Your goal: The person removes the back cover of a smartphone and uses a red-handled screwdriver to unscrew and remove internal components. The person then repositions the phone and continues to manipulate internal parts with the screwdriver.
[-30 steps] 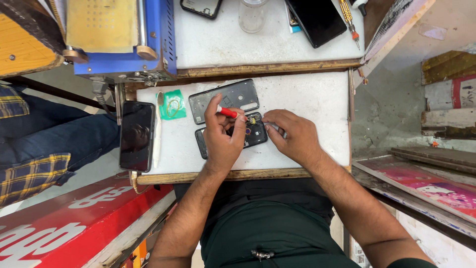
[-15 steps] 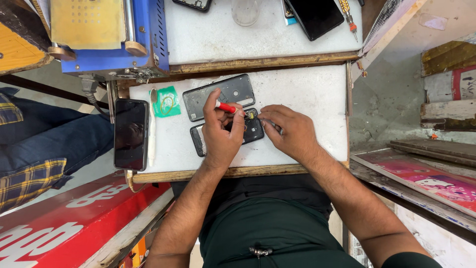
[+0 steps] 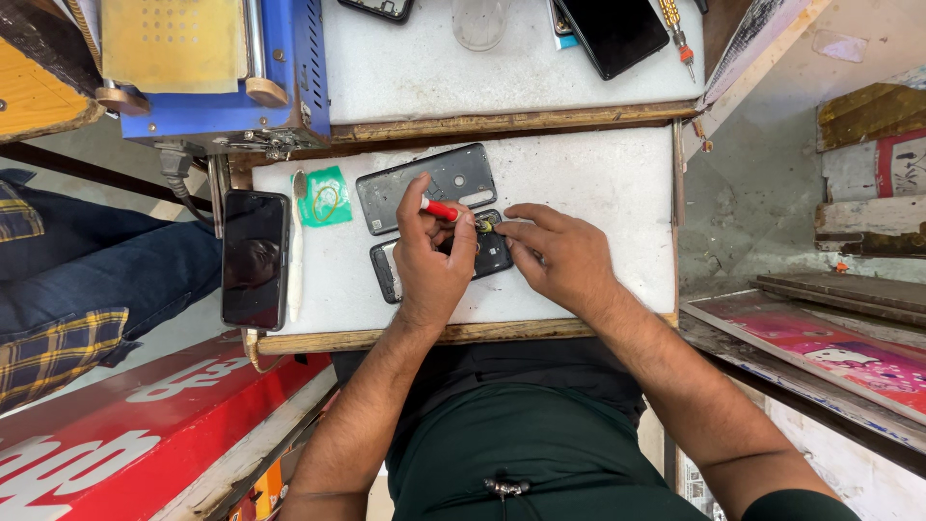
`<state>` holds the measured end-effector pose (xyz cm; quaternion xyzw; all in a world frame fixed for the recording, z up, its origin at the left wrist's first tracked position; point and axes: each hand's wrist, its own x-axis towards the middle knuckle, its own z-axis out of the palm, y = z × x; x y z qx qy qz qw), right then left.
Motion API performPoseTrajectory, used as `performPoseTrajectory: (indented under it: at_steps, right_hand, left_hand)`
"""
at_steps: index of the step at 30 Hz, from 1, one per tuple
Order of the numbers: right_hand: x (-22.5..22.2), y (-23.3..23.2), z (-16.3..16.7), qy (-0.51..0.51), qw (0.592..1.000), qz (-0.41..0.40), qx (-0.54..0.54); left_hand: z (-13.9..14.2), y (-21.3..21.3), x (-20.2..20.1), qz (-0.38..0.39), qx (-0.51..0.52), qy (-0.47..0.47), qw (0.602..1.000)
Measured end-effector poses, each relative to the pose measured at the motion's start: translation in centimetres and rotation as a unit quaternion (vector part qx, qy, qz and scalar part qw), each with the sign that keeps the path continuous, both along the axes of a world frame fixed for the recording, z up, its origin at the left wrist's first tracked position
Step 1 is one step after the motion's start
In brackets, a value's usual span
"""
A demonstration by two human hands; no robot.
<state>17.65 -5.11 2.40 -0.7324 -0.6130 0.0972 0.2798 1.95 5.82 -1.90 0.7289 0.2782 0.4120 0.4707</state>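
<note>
Head cam, left hand gripping a red-handled screwdriver, right hand curling fingers, pinching the opened black phone mid-board, grey plastic back cover lying at 12 o'clock.

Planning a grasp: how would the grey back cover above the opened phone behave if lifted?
The back cover looks like a thin, flat shell, so probably light and slightly flexible. Lying flat on the white board, it likely slides when pushed and won't roll.
</note>
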Motion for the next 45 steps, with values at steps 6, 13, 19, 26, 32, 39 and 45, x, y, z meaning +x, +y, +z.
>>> performPoseTrajectory:
  at_steps: [6,13,19,26,32,39,45]
  right_hand:
    - [0.0,-0.2,0.0,0.026,0.999,-0.02,0.02]
    - [0.0,-0.1,-0.4,0.053,0.998,-0.029,0.025]
    - [0.0,-0.1,-0.2,0.048,0.999,-0.019,-0.001]
    - [-0.1,-0.1,-0.2,0.023,0.999,-0.013,0.022]
    - [0.2,-0.3,-0.6,0.104,0.993,-0.037,0.052]
    - [0.2,-0.5,-0.5,0.158,0.982,-0.075,0.066]
    - [0.0,-0.6,-0.3,0.185,0.974,-0.098,0.088]
  left_hand:
    - [0.2,-0.2,-0.1,0.004,-0.032,-0.026,0.999]
    - [0.3,-0.4,0.0,0.01,0.054,0.008,0.998]
    - [0.1,-0.4,-0.1,0.008,0.082,0.017,0.996]
    - [-0.5,-0.5,-0.2,0.014,0.076,-0.012,0.997]
    - [-0.3,-0.6,-0.2,-0.008,0.091,0.0,0.996]
    - [1.9,-0.5,0.0,-0.044,0.234,0.014,0.971]
    - [5.1,0.0,-0.3,-0.116,0.304,0.07,0.943]
